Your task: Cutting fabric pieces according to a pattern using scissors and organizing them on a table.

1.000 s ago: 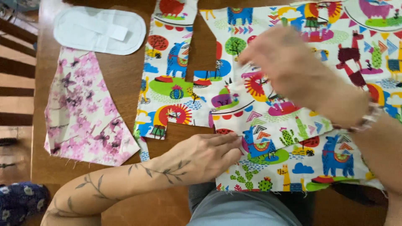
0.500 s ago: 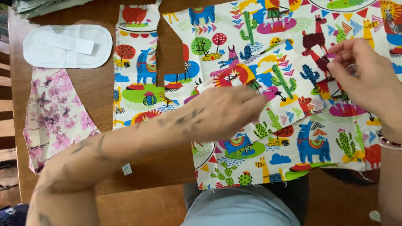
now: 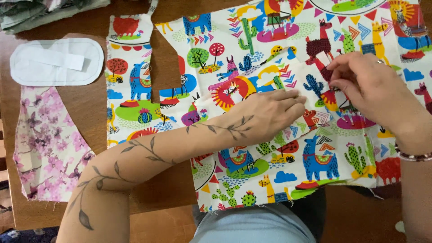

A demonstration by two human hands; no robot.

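Head view: two hands smoothing printed cloth on a wooden surface [image 3: 90,112].

The left hand [image 3: 265,112] lies flat, fingers spread narrow, pressing the colourful animal-print fabric [image 3: 252,49]; the right hand [image 3: 369,87] pinches a small folded piece [image 3: 292,74] atop it. The fabric looks light, limp, best gripped at edges.

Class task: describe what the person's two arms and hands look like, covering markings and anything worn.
Both forearms are bare, with no sleeves. The left arm carries a dark vine tattoo with leaves running up to the left hand. The right hand has a ring, and a beaded bracelet circles its wrist.
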